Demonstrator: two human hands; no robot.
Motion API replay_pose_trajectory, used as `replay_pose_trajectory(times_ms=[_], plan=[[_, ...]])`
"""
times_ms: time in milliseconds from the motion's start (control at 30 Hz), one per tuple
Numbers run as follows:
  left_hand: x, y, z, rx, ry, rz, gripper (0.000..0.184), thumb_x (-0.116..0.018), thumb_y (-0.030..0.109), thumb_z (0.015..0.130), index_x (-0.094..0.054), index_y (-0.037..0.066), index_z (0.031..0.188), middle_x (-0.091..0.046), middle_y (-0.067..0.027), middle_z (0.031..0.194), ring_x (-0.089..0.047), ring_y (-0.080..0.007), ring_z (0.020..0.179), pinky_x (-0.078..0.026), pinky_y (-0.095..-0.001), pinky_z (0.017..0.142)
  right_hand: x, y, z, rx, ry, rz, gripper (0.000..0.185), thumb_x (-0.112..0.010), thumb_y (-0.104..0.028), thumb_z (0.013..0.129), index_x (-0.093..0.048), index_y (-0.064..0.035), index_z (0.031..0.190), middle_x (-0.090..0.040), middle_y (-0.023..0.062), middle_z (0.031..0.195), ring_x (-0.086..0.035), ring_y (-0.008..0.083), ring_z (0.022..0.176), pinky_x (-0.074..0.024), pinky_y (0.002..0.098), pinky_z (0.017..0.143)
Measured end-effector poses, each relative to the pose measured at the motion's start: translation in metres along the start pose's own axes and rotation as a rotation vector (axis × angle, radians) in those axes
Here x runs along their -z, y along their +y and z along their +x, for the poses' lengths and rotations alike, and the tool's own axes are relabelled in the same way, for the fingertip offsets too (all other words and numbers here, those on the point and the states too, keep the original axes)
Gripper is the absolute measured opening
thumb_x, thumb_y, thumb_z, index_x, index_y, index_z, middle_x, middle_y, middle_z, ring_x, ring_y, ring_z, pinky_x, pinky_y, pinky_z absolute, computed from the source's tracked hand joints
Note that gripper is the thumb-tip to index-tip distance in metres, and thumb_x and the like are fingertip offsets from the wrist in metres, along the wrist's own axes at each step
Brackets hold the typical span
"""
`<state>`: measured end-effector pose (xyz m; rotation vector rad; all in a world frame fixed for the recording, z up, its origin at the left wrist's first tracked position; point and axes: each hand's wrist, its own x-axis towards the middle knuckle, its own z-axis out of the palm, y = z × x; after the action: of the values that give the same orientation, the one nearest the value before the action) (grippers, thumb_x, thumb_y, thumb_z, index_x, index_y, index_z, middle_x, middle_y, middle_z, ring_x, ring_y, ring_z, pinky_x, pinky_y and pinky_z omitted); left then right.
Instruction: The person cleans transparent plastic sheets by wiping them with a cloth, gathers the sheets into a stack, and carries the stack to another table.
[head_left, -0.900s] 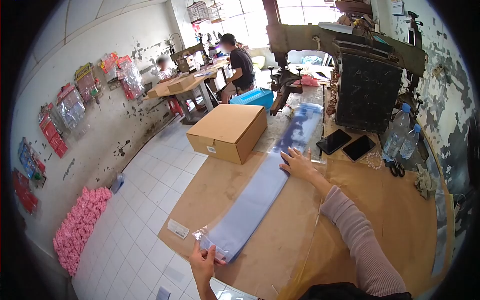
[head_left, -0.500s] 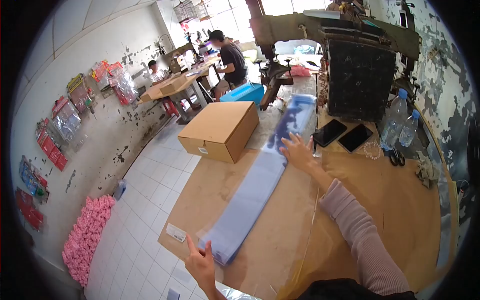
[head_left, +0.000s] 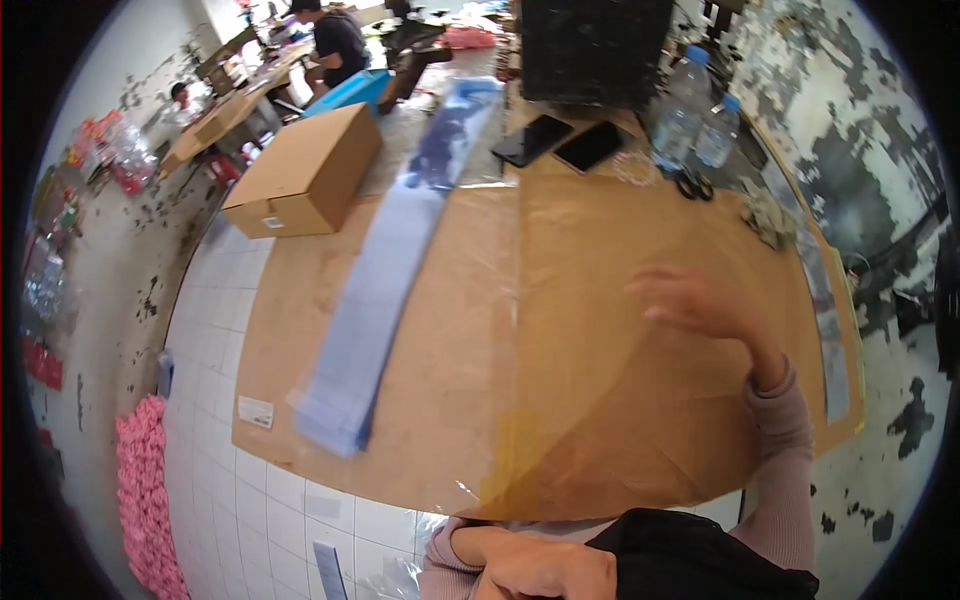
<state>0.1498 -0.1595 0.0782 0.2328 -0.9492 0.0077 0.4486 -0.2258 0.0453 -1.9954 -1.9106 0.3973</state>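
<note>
A long, flat stack of translucent bluish plastic film (head_left: 385, 285) lies on the brown-covered table (head_left: 460, 400), its far part showing a dark blue patch. My right hand (head_left: 690, 300) hovers over the right half of the table, blurred, fingers stretched out and nothing visible in them. Close to my body at the bottom edge is my left hand (head_left: 550, 570); its fingers are bent out of sight. A small white label (head_left: 256, 412) lies at the table's left corner, left of the film's near end.
A closed cardboard box (head_left: 305, 170) stands left of the film. Along the back lie two phones (head_left: 590, 147), black scissors (head_left: 693, 184) and a crumpled cloth (head_left: 768, 217), with water bottles (head_left: 682, 110) beside them. Pink bundles (head_left: 143, 490) rest on the floor. Two people sit farther back.
My right hand has left the film and moved right over the table. My left hand has drawn back from the film's near end to my body. The view has tilted down and turned right.
</note>
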Motion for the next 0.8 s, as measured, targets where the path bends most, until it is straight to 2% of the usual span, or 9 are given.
replay_pose_trajectory(times_ms=[100, 167, 233, 300, 367, 433, 533, 633, 800], plan=[[0.004, -0.013, 0.008, 0.088, -0.056, 0.014, 0.013, -0.056, 0.010, 0.082, -0.059, -0.002, 0.085, -0.057, -0.0118, 0.063, -0.054, -0.0224, 0.045, -0.035, -0.0287, 0.038, 0.036, 0.038, -0.099, -0.463, 0.251, -0.105, 0.035, -0.060, -0.010, 0.079, -0.055, -0.0051, 0.113, -0.053, 0.0157, 0.119, -0.049, 0.0327, 0.110, -0.0400, 0.0376, 0.092], [0.008, -0.018, 0.017, 0.140, -0.104, 0.035, 0.014, -0.055, 0.010, 0.082, -0.061, -0.003, 0.082, -0.057, -0.0123, 0.064, -0.054, -0.0225, 0.046, -0.036, -0.0282, 0.039, 0.042, 0.085, -0.184, -0.731, 0.405, -0.469, 0.034, -0.060, -0.012, 0.079, -0.055, -0.0048, 0.112, -0.054, 0.0165, 0.115, -0.052, 0.0363, 0.104, -0.0423, 0.0397, 0.087], [0.012, -0.019, 0.025, 0.186, -0.157, 0.068, 0.014, -0.054, 0.009, 0.081, -0.061, -0.003, 0.079, -0.057, -0.0127, 0.064, -0.054, -0.0223, 0.046, -0.036, -0.0279, 0.039, 0.049, 0.091, -0.253, -1.103, 0.395, -0.591, 0.034, -0.058, -0.020, 0.082, -0.055, -0.0043, 0.112, -0.056, 0.0188, 0.110, -0.052, 0.0376, 0.103, -0.0422, 0.0415, 0.085], [0.016, -0.022, 0.026, 0.260, -0.185, 0.040, 0.014, -0.054, 0.009, 0.081, -0.062, -0.003, 0.079, -0.058, -0.0124, 0.065, -0.055, -0.0219, 0.046, -0.037, -0.0274, 0.040, 0.040, 0.118, -0.335, -1.091, 0.437, -0.542, 0.038, -0.057, -0.029, 0.083, -0.056, -0.0022, 0.110, -0.060, 0.0207, 0.099, -0.055, 0.0389, 0.097, -0.0432, 0.0430, 0.081], [0.018, -0.025, 0.029, 0.290, -0.167, 0.051, 0.015, -0.053, 0.010, 0.081, -0.062, -0.003, 0.079, -0.058, -0.0120, 0.065, -0.055, -0.0217, 0.047, -0.037, -0.0272, 0.040, 0.026, 0.123, -0.382, -1.383, 0.337, -0.416, 0.042, -0.057, -0.035, 0.083, -0.057, 0.0003, 0.106, -0.061, 0.0226, 0.089, -0.057, 0.0401, 0.089, -0.0445, 0.0436, 0.076], [0.015, -0.028, 0.032, 0.279, -0.096, 0.091, 0.016, -0.054, 0.011, 0.082, -0.061, -0.002, 0.079, -0.058, -0.0114, 0.065, -0.055, -0.0216, 0.047, -0.037, -0.0272, 0.040, 0.011, 0.106, -0.395, -1.370, 0.459, -0.283, 0.041, -0.061, -0.034, 0.081, -0.059, 0.0010, 0.102, -0.060, 0.0214, 0.079, -0.059, 0.0368, 0.076, -0.0453, 0.0423, 0.069], [0.015, -0.035, 0.036, 0.263, -0.034, 0.101, 0.015, -0.055, 0.012, 0.081, -0.061, -0.002, 0.078, -0.057, -0.0112, 0.065, -0.054, -0.0219, 0.047, -0.037, -0.0276, 0.040, -0.005, 0.103, -0.410, -1.443, 0.526, -0.387, 0.043, -0.064, -0.037, 0.078, -0.060, -0.0008, 0.102, -0.059, 0.0195, 0.097, -0.055, 0.0332, 0.091, -0.0422, 0.0399, 0.079], [0.025, -0.038, 0.039, 0.282, -0.179, 0.159, 0.013, -0.056, 0.010, 0.081, -0.061, -0.002, 0.080, -0.057, -0.0118, 0.066, -0.054, -0.0221, 0.047, -0.037, -0.0279, 0.040, -0.022, 0.122, -0.430, -1.395, 0.689, -0.402, 0.042, -0.066, -0.034, 0.077, -0.060, -0.0011, 0.102, -0.058, 0.0177, 0.097, -0.054, 0.0335, 0.093, -0.0415, 0.0401, 0.081], [0.022, -0.040, 0.048, 0.285, -0.106, 0.146, 0.012, -0.055, 0.009, 0.082, -0.061, -0.001, 0.079, -0.056, -0.0098, 0.065, -0.054, -0.0213, 0.047, -0.036, -0.0277, 0.039, -0.025, 0.117, -0.416, -1.392, 0.744, -0.607, 0.035, -0.062, -0.022, 0.080, -0.056, -0.0036, 0.109, -0.056, 0.0167, 0.103, -0.052, 0.0337, 0.097, -0.0401, 0.0411, 0.084]])
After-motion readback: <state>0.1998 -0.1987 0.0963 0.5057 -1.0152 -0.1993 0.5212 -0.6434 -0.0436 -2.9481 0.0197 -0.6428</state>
